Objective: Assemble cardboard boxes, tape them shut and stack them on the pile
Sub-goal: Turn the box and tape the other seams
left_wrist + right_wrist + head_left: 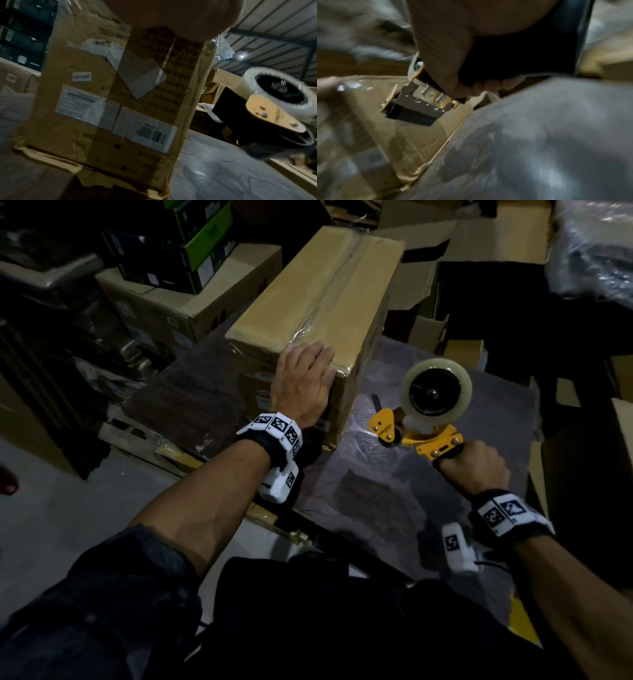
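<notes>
A long brown cardboard box (322,292) lies on a plastic-covered pallet surface (404,481), its top seam taped with clear tape. Its labelled end face (120,102) fills the left wrist view. My left hand (303,381) rests flat on the box's near top edge, fingers straight. My right hand (474,469) grips the handle of a yellow tape dispenser (424,422) with a clear tape roll (436,392), held in the air just right of the box and apart from it. The dispenser's roller and blade (418,105) show in the right wrist view.
Cardboard cartons (178,309) and green-black boxes (191,244) are stacked at the back left. Open, flattened cartons (445,285) lie behind and to the right. Plastic-wrapped goods (592,254) sit at the top right. Grey floor (68,525) lies to the left.
</notes>
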`<state>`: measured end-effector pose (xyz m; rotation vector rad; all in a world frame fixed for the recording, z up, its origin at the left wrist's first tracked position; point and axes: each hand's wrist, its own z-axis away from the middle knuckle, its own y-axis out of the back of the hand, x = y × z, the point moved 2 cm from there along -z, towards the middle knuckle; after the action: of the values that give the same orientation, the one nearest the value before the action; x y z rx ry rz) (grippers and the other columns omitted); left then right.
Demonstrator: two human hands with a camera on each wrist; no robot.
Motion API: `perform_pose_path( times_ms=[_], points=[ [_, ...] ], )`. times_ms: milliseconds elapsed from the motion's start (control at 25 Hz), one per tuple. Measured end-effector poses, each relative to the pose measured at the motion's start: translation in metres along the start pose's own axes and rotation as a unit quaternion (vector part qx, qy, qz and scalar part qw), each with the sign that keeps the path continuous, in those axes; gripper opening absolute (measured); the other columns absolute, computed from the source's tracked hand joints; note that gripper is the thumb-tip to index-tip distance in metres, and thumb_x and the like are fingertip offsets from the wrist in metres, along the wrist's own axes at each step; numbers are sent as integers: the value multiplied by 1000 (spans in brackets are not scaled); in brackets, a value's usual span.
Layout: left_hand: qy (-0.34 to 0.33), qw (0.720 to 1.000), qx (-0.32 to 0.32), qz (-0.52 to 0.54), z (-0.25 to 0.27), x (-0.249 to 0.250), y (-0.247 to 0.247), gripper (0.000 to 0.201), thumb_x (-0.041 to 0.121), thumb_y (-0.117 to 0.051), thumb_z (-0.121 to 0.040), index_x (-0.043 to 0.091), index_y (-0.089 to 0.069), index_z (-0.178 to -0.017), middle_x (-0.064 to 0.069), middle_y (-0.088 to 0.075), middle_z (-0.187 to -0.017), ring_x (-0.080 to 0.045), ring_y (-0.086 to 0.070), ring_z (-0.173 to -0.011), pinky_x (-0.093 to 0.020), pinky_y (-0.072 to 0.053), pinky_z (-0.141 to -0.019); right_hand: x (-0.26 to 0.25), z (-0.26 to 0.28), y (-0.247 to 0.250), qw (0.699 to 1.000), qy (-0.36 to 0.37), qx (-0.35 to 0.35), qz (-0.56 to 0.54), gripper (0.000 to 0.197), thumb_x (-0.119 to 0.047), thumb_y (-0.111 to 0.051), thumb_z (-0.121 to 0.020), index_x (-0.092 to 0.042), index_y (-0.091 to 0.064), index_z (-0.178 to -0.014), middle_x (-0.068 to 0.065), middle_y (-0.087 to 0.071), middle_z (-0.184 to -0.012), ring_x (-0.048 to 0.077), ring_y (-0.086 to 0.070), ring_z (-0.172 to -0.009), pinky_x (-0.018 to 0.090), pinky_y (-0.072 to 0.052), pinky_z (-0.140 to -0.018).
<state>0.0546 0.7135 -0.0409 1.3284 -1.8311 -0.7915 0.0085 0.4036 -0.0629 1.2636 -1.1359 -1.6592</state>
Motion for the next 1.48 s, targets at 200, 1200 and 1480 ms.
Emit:
perform_pose_path(
  times_ms=[200, 1200, 1480],
  points=[
    [61, 997, 38, -1, -7, 23, 1, 45, 50, -39, -93, 16, -63, -109, -5, -62, -115, -27, -52, -111, -49, -26, -111, 12, 8, -25, 993, -80, -35, -82, 26, -34, -71, -75, -12, -68, -88, 23, -68, -107, 45, -61, -102, 40, -46, -80],
    [-105, 983, -120, -95, -13, 4, 5, 51, 30, -42, -101, 30, -27, -150, 7, -34, -153, -22, -32, -137, -38, -17, -105, 8, 26, -43, 939, -141, -46, -311, 43, -52, -81, -57, -16, -73, -80, -2, -71, -74, 19, -66, -70, 29, -49, -65],
    [-44, 983, -155, -90, -19, 15, 8, 63, 54, -22, -100, 18, -23, -152, 1, -24, -159, -21, -20, -146, -42, -12, -118, 54, 4, -103, 897, -228, -112, -362, 50, -36, -75, -38, -6, -75, -78, 10, -75, -70, 33, -73, -66, 55, -61, -67]
  ],
)
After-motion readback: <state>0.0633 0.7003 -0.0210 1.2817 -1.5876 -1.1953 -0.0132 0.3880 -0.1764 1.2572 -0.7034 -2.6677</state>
